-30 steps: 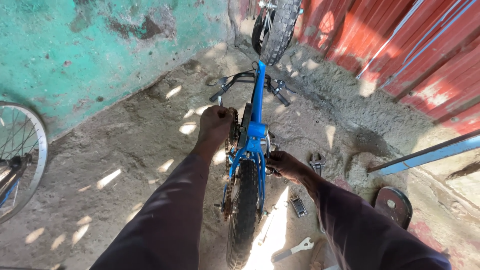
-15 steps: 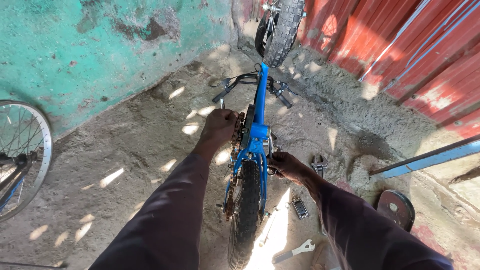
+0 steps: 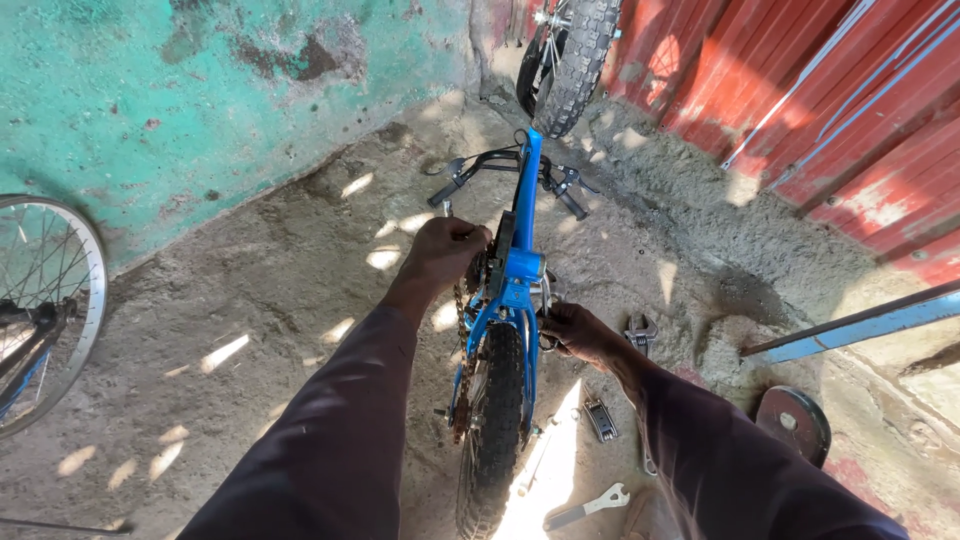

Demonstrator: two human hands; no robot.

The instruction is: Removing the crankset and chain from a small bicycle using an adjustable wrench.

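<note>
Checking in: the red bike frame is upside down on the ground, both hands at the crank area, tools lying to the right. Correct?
Not quite: the bike frame is blue, not red, as the head view shows. The rest holds: left hand and right hand at the crank area, tools on the ground to the right.

You're in a rough outdoor bicycle-repair yard: dirt ground [image 3: 250, 300], upturned blue bicycle [image 3: 515, 270], spare wheels [image 3: 40, 310], scattered wrenches [image 3: 585, 507], a corrugated red wall [image 3: 800, 90].
</note>
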